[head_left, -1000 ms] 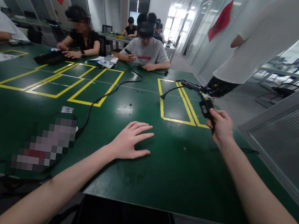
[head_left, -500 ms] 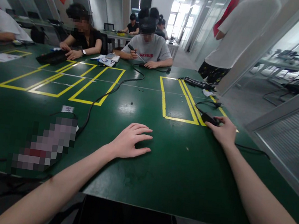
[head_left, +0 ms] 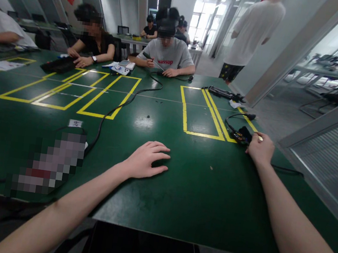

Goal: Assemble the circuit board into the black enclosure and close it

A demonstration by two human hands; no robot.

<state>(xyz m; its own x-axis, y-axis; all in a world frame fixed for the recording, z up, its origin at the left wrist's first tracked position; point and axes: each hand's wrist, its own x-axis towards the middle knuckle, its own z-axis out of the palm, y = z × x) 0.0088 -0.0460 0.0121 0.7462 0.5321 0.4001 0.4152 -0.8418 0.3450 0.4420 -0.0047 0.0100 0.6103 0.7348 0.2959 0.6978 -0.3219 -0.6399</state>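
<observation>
One black device (head_left: 242, 135) lies near the right edge of the green tabletop (head_left: 198, 189), its single cable (head_left: 230, 119) looping behind. The right hand (head_left: 260, 148) curls its fingers on the device's near end. The left hand (head_left: 148, 160) lies flat, fingers spread, mid-tabletop.

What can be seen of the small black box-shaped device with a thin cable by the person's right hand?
The small black box-shaped device looks like plastic, with orange and red marks on its side. It lies on the green table, by the corner of the yellow tape outline. A thin black cable loops from it to a black plug. The right hand, fingers curled, touches its right end.
</observation>
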